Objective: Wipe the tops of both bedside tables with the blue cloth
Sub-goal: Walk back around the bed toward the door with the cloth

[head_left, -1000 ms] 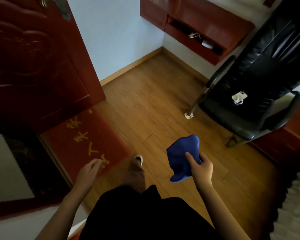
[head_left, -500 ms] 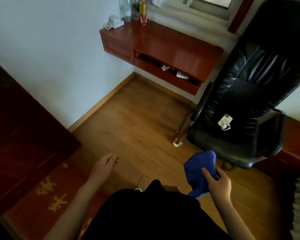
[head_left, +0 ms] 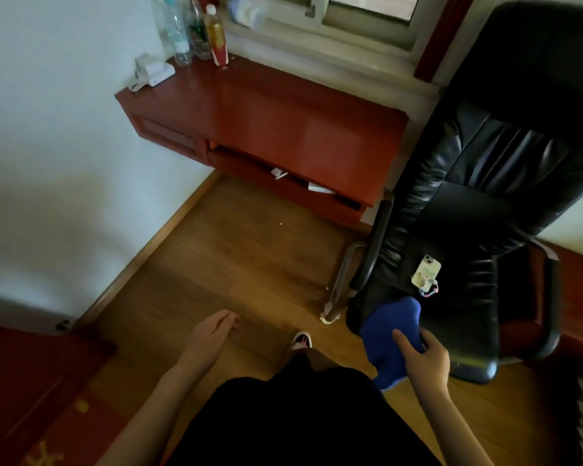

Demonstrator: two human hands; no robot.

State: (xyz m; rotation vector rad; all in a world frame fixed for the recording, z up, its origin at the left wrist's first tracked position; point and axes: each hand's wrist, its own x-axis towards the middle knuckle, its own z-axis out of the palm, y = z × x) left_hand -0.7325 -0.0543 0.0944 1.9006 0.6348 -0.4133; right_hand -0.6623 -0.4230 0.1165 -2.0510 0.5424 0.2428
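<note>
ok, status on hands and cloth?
Right hand gripping blue cloth, held in the air. Left hand open, holding nothing. No wiping yet. Black chair close on the right, phone on its seat.

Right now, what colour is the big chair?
Black. The chair looks shiny and leathery, and it shows best in the head view.
</note>
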